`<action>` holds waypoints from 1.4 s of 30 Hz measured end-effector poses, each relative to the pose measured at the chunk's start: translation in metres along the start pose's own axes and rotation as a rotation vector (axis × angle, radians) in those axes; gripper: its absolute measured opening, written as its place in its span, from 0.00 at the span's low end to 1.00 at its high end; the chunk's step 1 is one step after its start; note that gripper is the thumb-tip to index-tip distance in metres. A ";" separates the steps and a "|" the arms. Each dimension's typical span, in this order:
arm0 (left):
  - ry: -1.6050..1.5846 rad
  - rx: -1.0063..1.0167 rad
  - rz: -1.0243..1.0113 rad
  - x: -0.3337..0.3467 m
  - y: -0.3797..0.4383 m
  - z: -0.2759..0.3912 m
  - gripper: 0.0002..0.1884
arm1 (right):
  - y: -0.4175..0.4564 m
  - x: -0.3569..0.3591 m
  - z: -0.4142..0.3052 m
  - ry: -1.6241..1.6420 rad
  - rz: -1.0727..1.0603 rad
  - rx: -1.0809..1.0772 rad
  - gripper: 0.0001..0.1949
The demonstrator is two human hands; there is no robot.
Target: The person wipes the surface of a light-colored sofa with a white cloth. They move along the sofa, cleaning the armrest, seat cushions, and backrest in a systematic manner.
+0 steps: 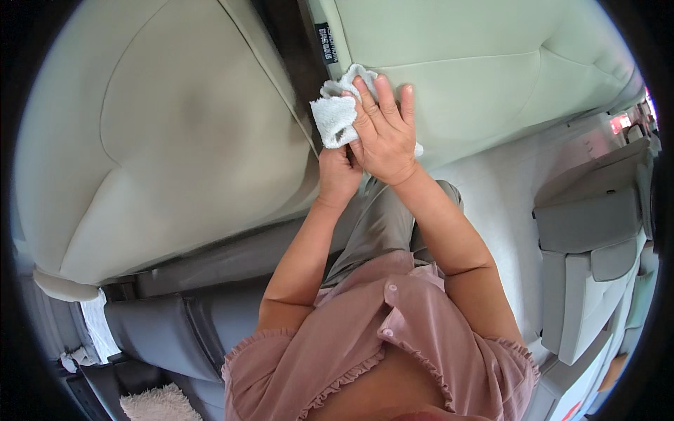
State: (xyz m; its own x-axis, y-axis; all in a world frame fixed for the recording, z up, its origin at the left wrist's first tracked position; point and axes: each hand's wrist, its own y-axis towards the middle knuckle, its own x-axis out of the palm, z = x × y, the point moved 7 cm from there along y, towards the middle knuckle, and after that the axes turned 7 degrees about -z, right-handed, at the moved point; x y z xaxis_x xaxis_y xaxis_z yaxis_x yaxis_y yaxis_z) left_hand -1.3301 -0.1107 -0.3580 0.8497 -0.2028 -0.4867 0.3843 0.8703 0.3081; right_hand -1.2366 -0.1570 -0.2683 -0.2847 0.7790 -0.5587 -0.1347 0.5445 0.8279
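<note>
A crumpled white terry cloth (335, 117) lies against the left edge of a pale green upholstered seat section (463, 100). My right hand (387, 129), palm down with its fingers somewhat spread, presses the cloth onto this surface. Just below and to the left, my left hand (339, 171) is curled at the cloth's lower edge and appears to pinch it; its fingertips are hidden. Both hands are close together beside the dark gap (300, 58) that separates the green section from a beige upholstered section (200, 137). A dark fabric tag with writing (326, 43) sticks out above the cloth.
Dark leather seating (158, 331) and a fluffy cream cushion (158, 404) are at the lower left. Grey sofa pieces (590, 221) stand at the right, across the pale floor (489, 194). My legs (382, 210) are close to the upholstery.
</note>
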 end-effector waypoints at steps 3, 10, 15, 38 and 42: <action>0.017 0.197 0.110 -0.003 -0.007 0.003 0.15 | -0.017 0.008 0.000 -0.024 -0.030 -0.019 0.24; 0.028 0.160 0.092 0.006 -0.013 -0.017 0.18 | -0.054 0.022 0.003 -0.056 -0.180 -0.048 0.25; 0.091 0.125 0.066 0.008 -0.013 -0.023 0.19 | -0.062 0.027 0.005 -0.042 -0.222 -0.031 0.27; -0.128 0.042 0.067 0.016 -0.018 -0.048 0.08 | -0.121 0.056 0.009 -0.086 -0.265 -0.103 0.21; -0.147 0.007 0.036 0.022 -0.021 -0.063 0.09 | -0.133 0.064 0.009 -0.063 -0.325 -0.076 0.19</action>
State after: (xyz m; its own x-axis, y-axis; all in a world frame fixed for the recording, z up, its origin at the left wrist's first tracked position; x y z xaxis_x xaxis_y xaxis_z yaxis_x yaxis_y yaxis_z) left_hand -1.3425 -0.1054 -0.4269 0.9065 -0.2356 -0.3504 0.3548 0.8750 0.3295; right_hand -1.2286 -0.1767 -0.4149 -0.1559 0.5873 -0.7942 -0.2800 0.7448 0.6057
